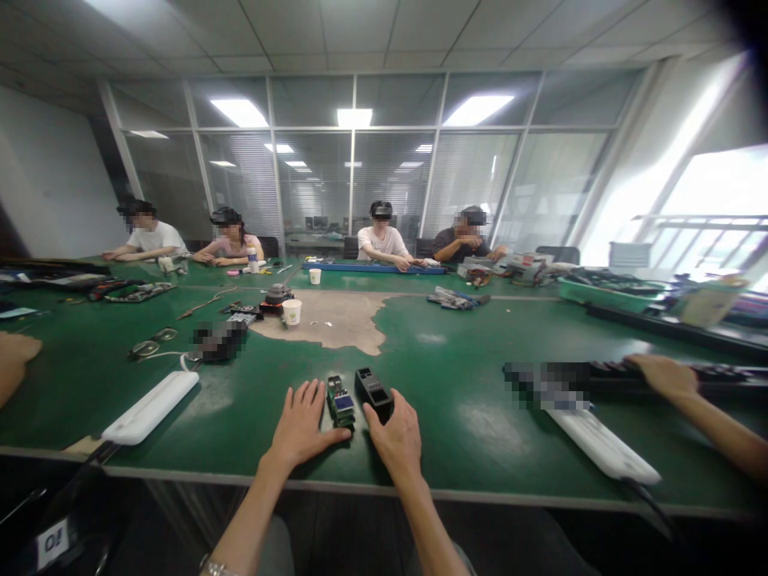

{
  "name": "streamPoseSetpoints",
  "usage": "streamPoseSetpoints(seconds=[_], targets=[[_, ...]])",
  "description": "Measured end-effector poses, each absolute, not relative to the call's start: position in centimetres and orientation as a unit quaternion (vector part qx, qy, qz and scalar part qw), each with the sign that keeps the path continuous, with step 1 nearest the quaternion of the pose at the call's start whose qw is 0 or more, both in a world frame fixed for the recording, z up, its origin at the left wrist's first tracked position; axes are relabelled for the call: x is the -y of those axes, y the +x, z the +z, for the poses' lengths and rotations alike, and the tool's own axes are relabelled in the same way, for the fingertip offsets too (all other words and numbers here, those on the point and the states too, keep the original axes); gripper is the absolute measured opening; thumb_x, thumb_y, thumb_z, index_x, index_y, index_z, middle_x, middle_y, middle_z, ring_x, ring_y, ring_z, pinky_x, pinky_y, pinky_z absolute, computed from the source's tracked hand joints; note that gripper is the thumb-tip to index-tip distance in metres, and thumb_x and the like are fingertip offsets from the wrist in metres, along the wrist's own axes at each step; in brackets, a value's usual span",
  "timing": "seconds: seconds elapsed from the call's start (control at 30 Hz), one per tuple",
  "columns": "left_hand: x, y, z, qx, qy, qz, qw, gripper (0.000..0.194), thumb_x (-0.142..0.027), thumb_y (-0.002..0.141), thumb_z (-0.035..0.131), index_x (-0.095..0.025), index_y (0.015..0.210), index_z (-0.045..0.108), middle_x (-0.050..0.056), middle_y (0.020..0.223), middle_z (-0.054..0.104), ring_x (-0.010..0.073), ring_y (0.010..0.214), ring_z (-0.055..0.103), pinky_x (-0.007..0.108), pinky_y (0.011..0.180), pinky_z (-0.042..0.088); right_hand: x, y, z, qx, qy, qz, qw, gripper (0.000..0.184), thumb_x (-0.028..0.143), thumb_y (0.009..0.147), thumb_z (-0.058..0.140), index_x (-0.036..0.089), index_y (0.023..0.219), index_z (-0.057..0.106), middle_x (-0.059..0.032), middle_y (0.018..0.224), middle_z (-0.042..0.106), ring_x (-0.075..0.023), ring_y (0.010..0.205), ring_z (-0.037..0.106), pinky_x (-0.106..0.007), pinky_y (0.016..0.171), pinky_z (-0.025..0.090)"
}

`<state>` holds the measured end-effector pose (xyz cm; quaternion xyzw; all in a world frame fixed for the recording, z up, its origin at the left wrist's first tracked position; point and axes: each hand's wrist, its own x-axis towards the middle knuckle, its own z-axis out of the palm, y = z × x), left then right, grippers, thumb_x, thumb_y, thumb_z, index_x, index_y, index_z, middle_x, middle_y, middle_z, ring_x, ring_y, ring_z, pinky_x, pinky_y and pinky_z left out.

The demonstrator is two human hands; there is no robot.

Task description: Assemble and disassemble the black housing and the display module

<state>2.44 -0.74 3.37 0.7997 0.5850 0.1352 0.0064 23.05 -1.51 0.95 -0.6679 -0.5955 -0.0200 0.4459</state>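
Note:
Flat on the green table (447, 456) lies my left hand (300, 424), fingers stretched out and thumb reaching the near end of a circuit board (341, 402). The narrow board carries a small blue-grey screen and green edges. My right hand (397, 432) has its thumb and fingers around the near end of a black plastic housing (373, 387) with rectangular openings in its face. The housing rests just right of the board, slightly tilted, with a small gap between them. Part of its near end is hidden by my fingers.
White power strips lie left (153, 408) and right (600, 436). Ahead stand a paper cup (292, 312) and eyeglasses (153, 342). A co-worker's hand (666, 376) is at the right, another's (17, 356) at the left edge. Several people sit across the table.

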Motion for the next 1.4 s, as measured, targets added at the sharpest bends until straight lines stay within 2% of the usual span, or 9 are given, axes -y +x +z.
streamPoseSetpoints(seconds=[0.13, 0.23, 0.53, 0.7, 0.93, 1.13, 1.4], targets=[[0.8, 2.4, 3.5, -0.584, 0.8, 0.134, 0.005, 0.104, -0.085, 0.075, 0.037, -0.014, 0.15, 0.026, 0.015, 0.156, 0.027, 0.0329, 0.144, 0.02, 0.052, 0.117, 0.009, 1.7, 23.1, 1.3, 0.611, -0.659, -0.008, 0.438, 0.045, 0.043, 0.085, 0.055, 0.01, 0.115, 0.06, -0.0172, 0.112, 0.064, -0.0276, 0.109, 0.056, -0.039, 0.097, 0.041], [0.8, 2.4, 3.7, -0.589, 0.798, 0.13, 0.011, 0.104, -0.085, 0.074, 0.037, -0.014, 0.15, 0.025, 0.015, 0.156, 0.026, 0.0332, 0.144, 0.019, 0.053, 0.117, 0.009, 1.7, 23.2, 1.4, 0.621, -0.646, -0.005, 0.445, 0.04, 0.043, 0.086, 0.054, 0.011, 0.109, 0.061, -0.0157, 0.108, 0.065, -0.0271, 0.107, 0.056, -0.039, 0.096, 0.04], [0.8, 2.3, 3.8, -0.586, 0.8, 0.133, 0.011, 0.11, -0.09, 0.071, 0.034, -0.013, 0.149, 0.027, 0.016, 0.155, 0.028, 0.0343, 0.143, 0.021, 0.054, 0.117, 0.01, 1.9, 22.6, 2.1, 0.581, -0.626, -0.015, 0.521, 0.046, 0.05, 0.084, 0.057, 0.012, 0.11, 0.062, -0.0147, 0.106, 0.066, -0.0278, 0.1, 0.057, -0.042, 0.094, 0.041], [0.6, 2.2, 3.4, -0.589, 0.797, 0.13, 0.005, 0.107, -0.088, 0.072, 0.036, -0.014, 0.149, 0.028, 0.016, 0.154, 0.029, 0.0343, 0.143, 0.022, 0.055, 0.117, 0.01, 2.3, 20.1, 4.3, 0.568, -0.615, 0.035, 0.546, 0.047, 0.052, 0.086, 0.054, 0.014, 0.113, 0.061, -0.0135, 0.108, 0.066, -0.0268, 0.101, 0.057, -0.04, 0.091, 0.043], [0.6, 2.1, 3.2, -0.59, 0.798, 0.122, 0.003, 0.093, -0.072, 0.082, 0.035, -0.01, 0.149, 0.025, 0.016, 0.155, 0.027, 0.0328, 0.144, 0.021, 0.055, 0.117, 0.01, 2.3, 17.2, 4.8, 0.595, -0.607, 0.03, 0.526, 0.043, 0.048, 0.085, 0.056, 0.014, 0.11, 0.062, -0.0127, 0.105, 0.066, -0.0266, 0.1, 0.057, -0.039, 0.092, 0.041], [0.7, 2.0, 3.4, -0.587, 0.8, 0.123, 0.012, 0.097, -0.07, 0.079, 0.039, -0.008, 0.151, 0.019, 0.014, 0.157, 0.022, 0.0328, 0.144, 0.019, 0.054, 0.117, 0.009, 2.7, 16.3, 5.2, 0.599, -0.628, -0.002, 0.496, 0.041, 0.047, 0.084, 0.056, 0.014, 0.108, 0.063, -0.0129, 0.102, 0.067, -0.0259, 0.097, 0.057, -0.038, 0.089, 0.041], [0.7, 1.9, 3.2, -0.589, 0.796, 0.137, 0.019, 0.093, -0.056, 0.08, 0.039, -0.007, 0.152, 0.009, 0.012, 0.159, 0.016, 0.0308, 0.145, 0.017, 0.052, 0.117, 0.008, 3.2, 15.4, 6.0, 0.608, -0.651, -0.018, 0.453, 0.037, 0.044, 0.083, 0.058, 0.016, 0.107, 0.063, -0.0116, 0.1, 0.067, -0.0262, 0.097, 0.056, -0.036, 0.085, 0.039]])
